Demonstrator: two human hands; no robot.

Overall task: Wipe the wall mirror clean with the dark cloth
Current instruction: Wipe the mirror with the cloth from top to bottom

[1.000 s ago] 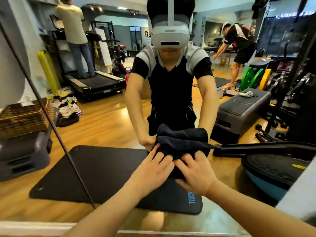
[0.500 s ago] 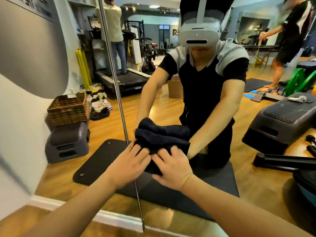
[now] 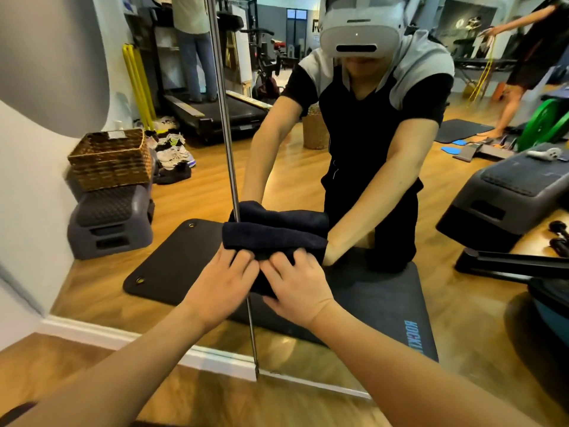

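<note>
Wooden floor point(image 3: 191, 396) meets a white baseboard point(image 3: 101, 331) beneath the wall mirror point(image 3: 462, 303).

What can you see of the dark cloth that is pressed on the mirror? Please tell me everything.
The dark cloth looks navy or black, soft and thick like towelling, folded into a bundle of several layers. It lies flat against the wall mirror, low down, across the thin vertical seam between two panels. The left hand and the right hand press on its lower part side by side, fingers spread. Its reflection shows just above it.
</note>
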